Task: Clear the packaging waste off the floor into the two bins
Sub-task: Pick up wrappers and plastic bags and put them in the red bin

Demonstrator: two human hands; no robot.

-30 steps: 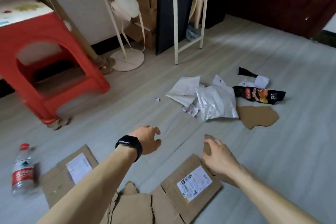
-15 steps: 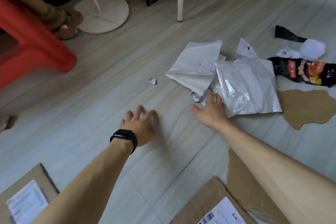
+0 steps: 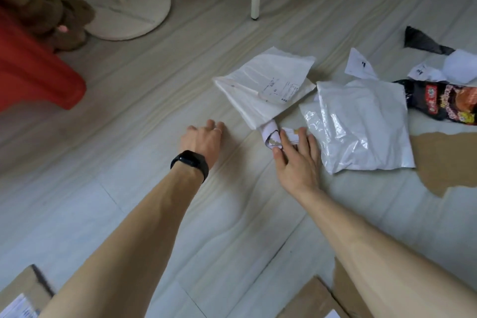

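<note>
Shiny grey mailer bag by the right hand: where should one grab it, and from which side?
Pinch the near-left edge of the shiny grey mailer bag, coming from the left, beside the right hand. The bag lies flat and limp, but that wrinkled edge seems raised off the floor.

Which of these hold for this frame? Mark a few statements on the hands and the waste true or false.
1. The right hand rests straight-fingered on crumpled scraps beside the shiny mailer bag. True.
2. A black band sits on the wrist of the left hand. True.
3. The snack wrapper lies under the red stool. False: it lies far right, beyond the mailer bag.
4. The white envelope is lifted off the floor. False: it lies on the floor.
</note>
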